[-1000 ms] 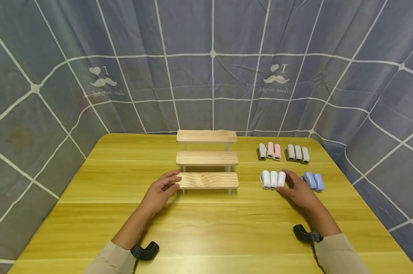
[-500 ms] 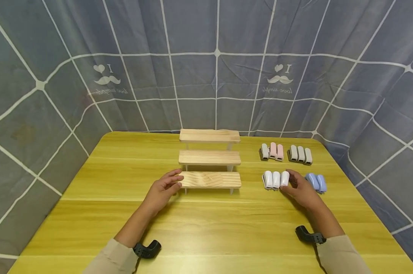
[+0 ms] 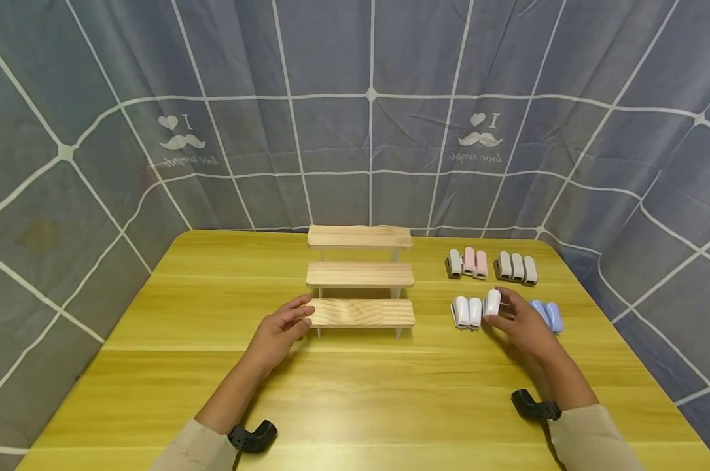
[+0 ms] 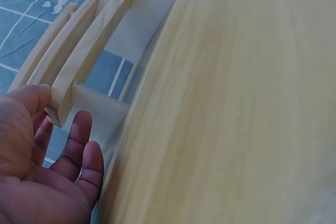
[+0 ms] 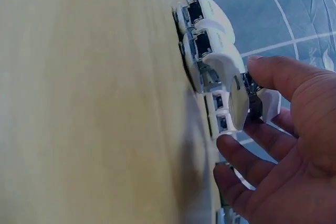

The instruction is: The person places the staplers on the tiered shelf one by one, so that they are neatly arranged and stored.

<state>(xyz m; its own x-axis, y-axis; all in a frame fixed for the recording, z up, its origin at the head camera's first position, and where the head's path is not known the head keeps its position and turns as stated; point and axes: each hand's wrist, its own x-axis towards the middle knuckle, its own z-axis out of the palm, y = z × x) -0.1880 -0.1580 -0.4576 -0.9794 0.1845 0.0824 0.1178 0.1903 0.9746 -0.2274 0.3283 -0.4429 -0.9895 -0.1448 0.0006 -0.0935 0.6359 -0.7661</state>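
My right hand (image 3: 522, 325) pinches a small white hole punch (image 3: 492, 303) between thumb and fingers, raised from the table. Its metal workings (image 5: 255, 100) and white lever show in the right wrist view. Just left of it, two matching white hole punches (image 3: 468, 312) stand side by side on the table. My left hand (image 3: 278, 333) holds the left end of the lowest step of a three-tier wooden display stand (image 3: 360, 314), thumb at the front corner and forefinger at the back one. In the left wrist view the other fingers (image 4: 79, 135) stay loosely bent beside the stand's leg.
Blue hole punches (image 3: 549, 315) stand behind the right hand. Further back are a group of a grey and two pink hole punches (image 3: 474, 263) and a row of grey ones (image 3: 516, 267). A grey-blue gridded curtain (image 3: 331, 131) surrounds the wooden table (image 3: 355, 405).
The right hand has lifted the rightmost white hole punch up and away from the other two. The left hand has stayed at the stand's lowest step.
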